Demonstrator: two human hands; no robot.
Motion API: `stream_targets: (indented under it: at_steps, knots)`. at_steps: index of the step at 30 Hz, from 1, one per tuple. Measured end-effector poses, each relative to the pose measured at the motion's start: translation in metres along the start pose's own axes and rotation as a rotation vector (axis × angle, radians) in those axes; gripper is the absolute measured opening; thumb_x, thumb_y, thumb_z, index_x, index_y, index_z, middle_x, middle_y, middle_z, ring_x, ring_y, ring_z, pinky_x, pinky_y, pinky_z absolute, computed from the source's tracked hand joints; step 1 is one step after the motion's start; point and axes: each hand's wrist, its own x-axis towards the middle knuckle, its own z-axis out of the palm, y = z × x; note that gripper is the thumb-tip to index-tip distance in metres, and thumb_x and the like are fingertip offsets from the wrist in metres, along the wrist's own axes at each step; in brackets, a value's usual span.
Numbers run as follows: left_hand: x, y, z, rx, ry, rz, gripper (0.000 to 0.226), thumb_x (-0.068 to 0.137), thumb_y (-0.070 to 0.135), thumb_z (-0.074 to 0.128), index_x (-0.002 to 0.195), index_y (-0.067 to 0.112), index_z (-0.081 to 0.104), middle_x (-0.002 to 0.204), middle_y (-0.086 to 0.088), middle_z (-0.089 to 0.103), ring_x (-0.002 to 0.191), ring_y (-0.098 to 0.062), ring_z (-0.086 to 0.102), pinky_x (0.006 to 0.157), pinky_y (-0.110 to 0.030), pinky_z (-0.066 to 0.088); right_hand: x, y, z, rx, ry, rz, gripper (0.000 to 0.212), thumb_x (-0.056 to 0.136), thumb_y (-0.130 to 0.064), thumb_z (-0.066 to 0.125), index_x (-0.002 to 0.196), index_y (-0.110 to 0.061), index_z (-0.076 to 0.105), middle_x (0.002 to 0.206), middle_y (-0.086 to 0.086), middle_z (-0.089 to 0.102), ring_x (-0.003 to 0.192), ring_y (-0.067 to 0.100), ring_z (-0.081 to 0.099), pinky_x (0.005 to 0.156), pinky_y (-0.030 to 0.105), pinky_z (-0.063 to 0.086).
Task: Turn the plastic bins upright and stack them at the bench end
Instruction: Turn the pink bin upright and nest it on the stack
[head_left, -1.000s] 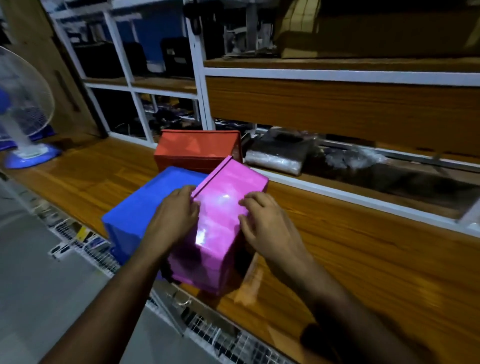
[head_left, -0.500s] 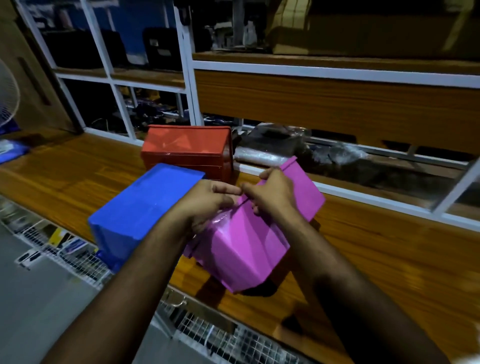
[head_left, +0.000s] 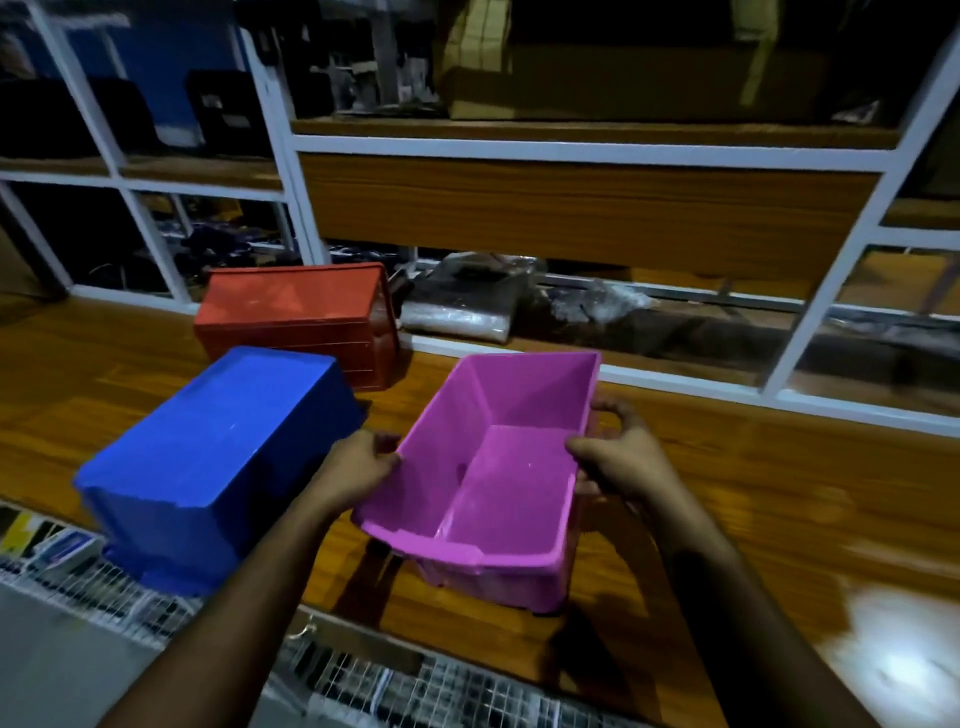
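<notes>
Pink plastic now shows its hollow side: the pink bin (head_left: 498, 483) has come over from upside-down a second ago to mouth-up, held over the desk (head_left: 779, 499) near its front edge. Whether its base already rests on the wood I cannot tell. The left hand (head_left: 358, 467) grips the left rim and the right hand (head_left: 618, 457) the right rim, thumb inside the wall and fingers (head_left: 615, 408) curled round the outside. So the first of three bins looks righted. The blue bin (head_left: 218, 452), just left of it and overhanging the desk edge, lies bottom-up, and so does the red bin (head_left: 296, 317) behind it against the shelf frame. My reading: the pink one should go to the bench end as the base of the stack, then blue and red each need flipping and nesting.
</notes>
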Motion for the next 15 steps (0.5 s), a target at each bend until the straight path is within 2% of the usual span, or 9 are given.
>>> stream_targets:
  at_steps: [2,3,4,5,7,10,13,15]
  knots:
    - [0.001,0.006,0.009,-0.244,-0.047,-0.024,0.029,0.093,0.014,0.057,0.119,0.022,0.068,0.108,-0.004,0.074,0.094,-0.019,0.070,0.082,-0.039,0.058,-0.002,0.016,-0.015,-0.010,-0.011,0.005,0.056,0.084,0.008,0.063,0.131,-0.018,0.044,0.066,0.007,0.061,0.050,0.018,0.058,0.055,0.043,0.058]
    - [0.001,0.009,0.012,-0.351,-0.072,-0.043,0.027,0.094,0.012,0.056,0.116,0.021,0.068,0.102,-0.005,0.074,0.085,-0.018,0.070,0.070,-0.034,0.059,-0.003,0.023,-0.021,-0.016,-0.012,0.003,0.055,0.085,0.007,0.063,0.131,-0.019,0.045,0.064,0.005,0.061,0.053,0.019,0.058,0.061,0.049,0.058]
    - [0.000,0.013,0.016,-0.434,-0.090,-0.055,0.026,0.094,0.009,0.056,0.115,0.019,0.068,0.098,-0.006,0.074,0.079,-0.016,0.069,0.060,-0.029,0.055,-0.004,0.029,-0.026,-0.015,-0.011,0.003,0.055,0.085,0.006,0.063,0.129,-0.020,0.045,0.063,0.004,0.062,0.055,0.020,0.060,0.067,0.053,0.058]
    - [-0.001,0.014,0.018,-0.483,-0.100,-0.064,0.027,0.093,0.008,0.057,0.116,0.018,0.067,0.096,-0.006,0.073,0.076,-0.015,0.066,0.056,-0.026,0.051,-0.006,0.033,-0.029,-0.003,-0.014,0.007,0.054,0.085,0.005,0.063,0.128,-0.023,0.046,0.064,0.005,0.065,0.057,0.020,0.063,0.068,0.053,0.058]
    - [-0.002,0.014,0.023,-0.549,-0.125,-0.074,0.028,0.092,0.009,0.059,0.117,0.020,0.065,0.095,-0.006,0.072,0.077,-0.015,0.064,0.059,-0.028,0.048,-0.010,0.039,-0.034,0.054,-0.038,0.023,0.052,0.085,0.002,0.064,0.125,-0.027,0.047,0.075,0.010,0.071,0.061,0.021,0.068,0.061,0.044,0.060]
    - [-0.002,0.010,0.020,-0.573,-0.195,-0.082,0.031,0.092,0.008,0.058,0.119,0.021,0.065,0.100,-0.008,0.072,0.082,-0.017,0.065,0.060,-0.028,0.052,-0.010,0.044,-0.037,0.096,-0.055,0.045,0.048,0.086,0.000,0.064,0.123,-0.027,0.049,0.084,0.015,0.073,0.063,0.021,0.069,0.054,0.035,0.058]
    - [0.001,0.010,0.017,-0.585,-0.262,-0.089,0.036,0.091,0.003,0.054,0.121,0.020,0.064,0.103,-0.010,0.071,0.088,-0.021,0.064,0.061,-0.031,0.053,-0.004,0.043,-0.037,0.099,-0.070,0.115,0.035,0.089,-0.006,0.063,0.120,-0.016,0.054,0.078,0.007,0.074,0.061,0.016,0.070,0.052,0.031,0.056]
    - [0.004,0.011,0.016,-0.620,-0.302,-0.102,0.043,0.089,-0.002,0.049,0.123,0.019,0.063,0.104,-0.011,0.070,0.092,-0.022,0.064,0.067,-0.034,0.053,0.000,0.043,-0.038,0.112,-0.109,0.168,0.026,0.091,-0.008,0.060,0.117,-0.012,0.057,0.072,0.002,0.073,0.058,0.013,0.068,0.053,0.030,0.056]
